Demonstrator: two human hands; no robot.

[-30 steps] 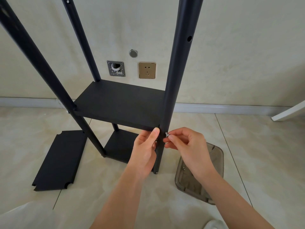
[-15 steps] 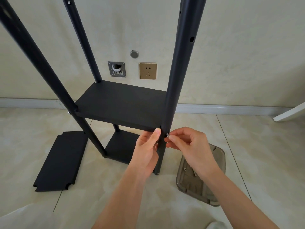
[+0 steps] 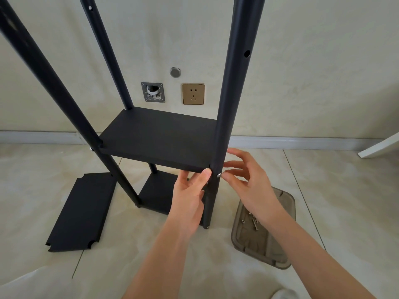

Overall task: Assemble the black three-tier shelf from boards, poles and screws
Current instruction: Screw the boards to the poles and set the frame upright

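Observation:
The black shelf frame stands on the floor with a lower board [image 3: 157, 190] and a middle board [image 3: 159, 139] between its poles. My left hand [image 3: 190, 195] grips the front right pole [image 3: 235, 83] just under the middle board, with its thumb pressed at the board's corner. A silver screw [image 3: 219, 175] sticks out of that pole at the board's height. My right hand [image 3: 248, 182] is spread, and one fingertip touches the screw head. A third board [image 3: 82, 212] lies flat on the floor to the left.
A smoky plastic tray [image 3: 278, 251] holding several screws [image 3: 255, 224] lies on the floor right of the pole. The front left pole [image 3: 43, 72] and back left pole [image 3: 108, 57] rise out of view. Wall sockets [image 3: 192, 93] sit behind. A white edge [image 3: 380, 145] pokes in at right.
My right hand has opened from a tight pinch on the screw to spread fingers, with one fingertip left at its head. The left hand keeps its hold.

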